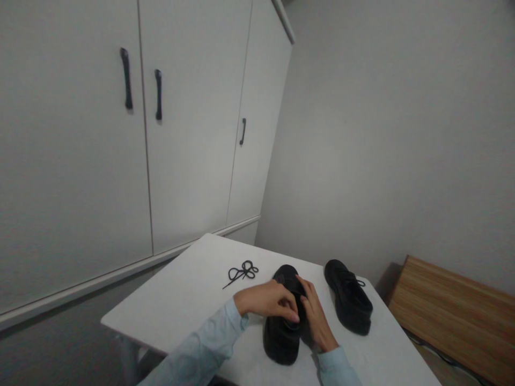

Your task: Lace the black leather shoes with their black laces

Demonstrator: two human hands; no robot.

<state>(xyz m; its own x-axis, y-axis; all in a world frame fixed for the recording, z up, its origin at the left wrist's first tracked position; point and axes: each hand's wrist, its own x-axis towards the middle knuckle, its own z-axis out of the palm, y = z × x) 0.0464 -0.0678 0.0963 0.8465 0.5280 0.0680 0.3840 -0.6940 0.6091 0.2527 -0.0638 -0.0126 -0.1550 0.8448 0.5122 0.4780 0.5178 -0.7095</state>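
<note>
A black shoe [282, 343] stands on the white table, its toe pointing away from me. My left hand [271, 301] reaches over the shoe's opening with thumb and fingers pinched together; what lies between them is hidden. Along the shoe's right side, my right hand [316, 316] grips the upper with bent fingers. A loose black shoelace [242, 272] lies looped on the table to the left of the shoe's toe. The second black shoe [348, 297], with a lace in it, stands to the right, apart from both hands.
The white table [173, 305] has its far corner near a white cupboard [193, 161] with dark handles. A grey wall [382, 134] rises behind. At the right, a wooden-topped piece of furniture [450, 316] stands beyond the table's edge.
</note>
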